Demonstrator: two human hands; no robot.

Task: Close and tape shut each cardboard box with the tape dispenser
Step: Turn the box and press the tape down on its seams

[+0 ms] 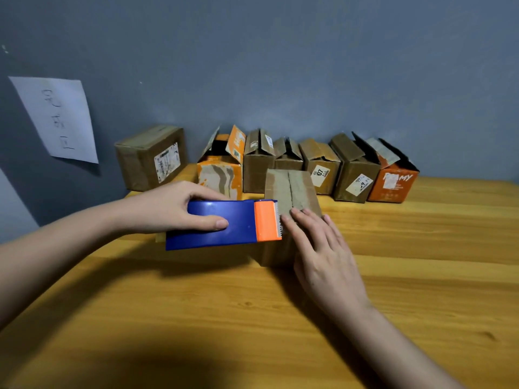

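Bare table (421,248) rightward; row of boxes (320,169) (flaps up) behind.

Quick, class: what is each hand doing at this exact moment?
Left hand: grips the blue tape dispenser.
Right hand: open, fingers flat, pressing on the closed cardboard box.

Probably a small packing corner in a home or office: a wooden table (421,248) against a plain grey wall (280,66), used cardboard boxes (320,167) along its back edge, a handwritten paper notice (56,119) on the wall.
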